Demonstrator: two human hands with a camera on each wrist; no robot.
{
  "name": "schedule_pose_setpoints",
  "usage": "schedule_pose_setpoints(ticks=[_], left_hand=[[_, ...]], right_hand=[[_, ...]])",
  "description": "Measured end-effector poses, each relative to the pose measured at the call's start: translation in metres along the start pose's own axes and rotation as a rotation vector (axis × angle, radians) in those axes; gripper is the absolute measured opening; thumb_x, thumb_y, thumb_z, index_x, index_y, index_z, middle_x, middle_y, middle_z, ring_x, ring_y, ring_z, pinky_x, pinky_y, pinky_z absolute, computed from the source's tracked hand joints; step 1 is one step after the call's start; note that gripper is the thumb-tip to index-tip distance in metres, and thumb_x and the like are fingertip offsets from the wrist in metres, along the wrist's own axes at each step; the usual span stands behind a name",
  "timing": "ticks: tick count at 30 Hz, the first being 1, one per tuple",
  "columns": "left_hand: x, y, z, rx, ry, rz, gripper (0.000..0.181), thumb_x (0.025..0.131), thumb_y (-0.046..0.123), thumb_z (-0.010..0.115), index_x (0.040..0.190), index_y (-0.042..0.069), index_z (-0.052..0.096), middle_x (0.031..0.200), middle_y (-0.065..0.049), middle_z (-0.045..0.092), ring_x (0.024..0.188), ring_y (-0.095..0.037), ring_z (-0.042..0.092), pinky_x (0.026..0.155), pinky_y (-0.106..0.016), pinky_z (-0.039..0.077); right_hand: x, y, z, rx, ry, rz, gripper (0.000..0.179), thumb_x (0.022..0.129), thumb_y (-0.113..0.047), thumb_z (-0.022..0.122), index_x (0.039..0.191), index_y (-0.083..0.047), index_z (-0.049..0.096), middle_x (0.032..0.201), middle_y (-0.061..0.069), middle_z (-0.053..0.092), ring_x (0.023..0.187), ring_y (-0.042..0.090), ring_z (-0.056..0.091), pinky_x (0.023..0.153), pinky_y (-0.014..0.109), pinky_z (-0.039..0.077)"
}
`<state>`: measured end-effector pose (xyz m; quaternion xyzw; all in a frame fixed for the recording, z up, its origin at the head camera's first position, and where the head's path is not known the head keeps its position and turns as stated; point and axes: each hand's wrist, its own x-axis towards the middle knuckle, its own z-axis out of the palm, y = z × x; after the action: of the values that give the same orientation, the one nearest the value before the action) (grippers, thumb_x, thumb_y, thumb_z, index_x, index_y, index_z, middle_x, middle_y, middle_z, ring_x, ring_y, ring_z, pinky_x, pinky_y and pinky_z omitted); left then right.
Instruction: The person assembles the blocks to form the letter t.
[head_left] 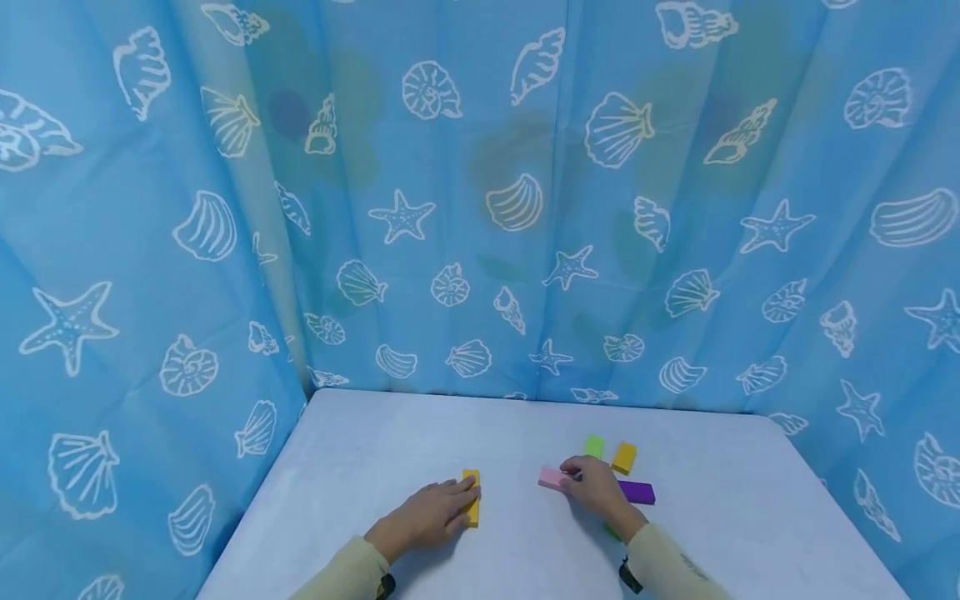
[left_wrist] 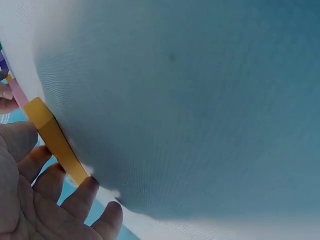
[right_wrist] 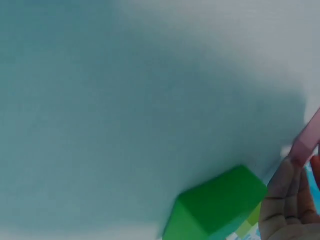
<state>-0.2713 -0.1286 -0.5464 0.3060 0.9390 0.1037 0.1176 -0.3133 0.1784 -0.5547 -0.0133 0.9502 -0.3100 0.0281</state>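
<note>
On the white table, a long yellow block (head_left: 471, 518) lies lengthwise away from me. My left hand (head_left: 431, 512) rests its extended fingers across it; in the left wrist view the thumb and fingertips touch the yellow block (left_wrist: 56, 141) along one side. To the right, my right hand (head_left: 596, 487) pinches the end of a pink block (head_left: 551, 477), which lies crosswise. In the right wrist view, fingers (right_wrist: 284, 187) meet the end of the pink block (right_wrist: 306, 142). A purple block (head_left: 637, 492) is just beyond that hand, partly covered by it.
Behind the right hand lie a light green block (head_left: 594, 446) and an orange-yellow block (head_left: 624, 457). A green block (head_left: 611, 531) sits mostly hidden under the right wrist, larger in the right wrist view. A blue shell-print curtain (head_left: 450, 208) borders the table's back and sides.
</note>
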Motion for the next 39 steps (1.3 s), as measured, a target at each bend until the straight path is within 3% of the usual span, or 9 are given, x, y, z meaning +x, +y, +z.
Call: schedule_pose_setpoints(ticks=[7,16,26,39], left_hand=[[-0.002,-0.003,0.001,-0.024,-0.006,0.006,0.050,0.104,0.037,0.046,0.152,0.024,0.039,0.160,0.002,0.035,0.143,-0.026,0.041,0.114,-0.047,0.038],[0.002,-0.006,0.003,0.019,0.037,0.012,0.049,0.103,0.039,0.049,0.150,0.024,0.043,0.158,0.005,0.039,0.141,-0.023,0.045,0.113,-0.045,0.041],[0.007,-0.004,0.003,-0.008,-0.001,-0.042,0.049,0.103,0.043,0.047,0.150,0.030,0.042,0.159,0.010,0.036,0.144,-0.024,0.041,0.113,-0.054,0.037],[0.012,0.003,-0.002,-0.013,-0.029,-0.042,0.051,0.102,0.046,0.049,0.150,0.031,0.042,0.158,0.012,0.037,0.144,-0.022,0.041,0.113,-0.056,0.038]], right_hand=[[0.005,-0.005,0.002,0.036,-0.003,0.046,0.027,0.090,-0.015,0.072,0.116,-0.009,0.070,0.106,0.005,0.069,0.095,0.020,0.060,0.091,0.044,0.056],[0.013,-0.007,0.006,0.132,-0.017,0.093,0.025,0.089,-0.011,0.073,0.113,-0.006,0.072,0.102,0.006,0.071,0.094,0.020,0.060,0.092,0.043,0.056],[0.027,-0.029,0.012,0.146,-0.037,0.073,0.022,0.088,-0.010,0.074,0.110,-0.005,0.074,0.102,0.008,0.070,0.094,0.023,0.059,0.093,0.045,0.055],[0.046,-0.053,0.030,0.173,-0.047,0.065,0.021,0.086,-0.013,0.076,0.106,-0.007,0.076,0.104,0.008,0.069,0.093,0.023,0.059,0.088,0.042,0.057]])
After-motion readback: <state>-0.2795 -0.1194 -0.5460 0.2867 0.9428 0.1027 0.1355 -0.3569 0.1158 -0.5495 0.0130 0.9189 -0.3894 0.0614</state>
